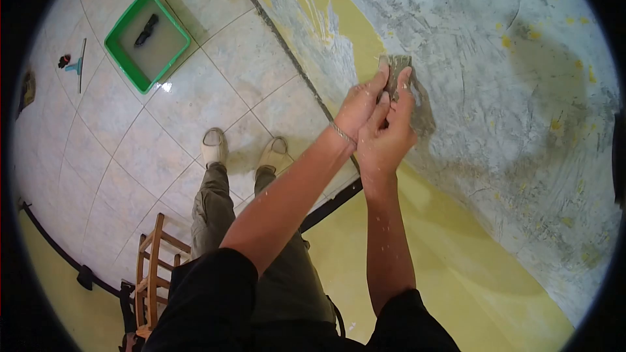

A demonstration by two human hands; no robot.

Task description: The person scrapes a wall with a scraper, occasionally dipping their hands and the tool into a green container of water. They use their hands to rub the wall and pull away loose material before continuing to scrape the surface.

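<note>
Grey block (395,65) is pressed flat vs. the plastered wall (495,91), up at arm's reach. It's clamped by both hands, left hand (360,105) and right hand (389,133) closed on it, stacked close, prob. for firmer pressure. Green tray (128,12) w/ dark tool (147,29) is parked on the tiled floor (215,85), well apart.

The person wears a black top (195,313) with short sleeves (218,280), one on each arm, the fabric plain and unmarked. A thin, silvery bracelet (343,133) circles the wrist of the left hand (360,105). Small pale specks dot both forearms (386,241). The trousers (212,205) are olive-grey, loose and creased. The shoes (214,146) are pale cream, rounded at the toe and a little scuffed.
</note>
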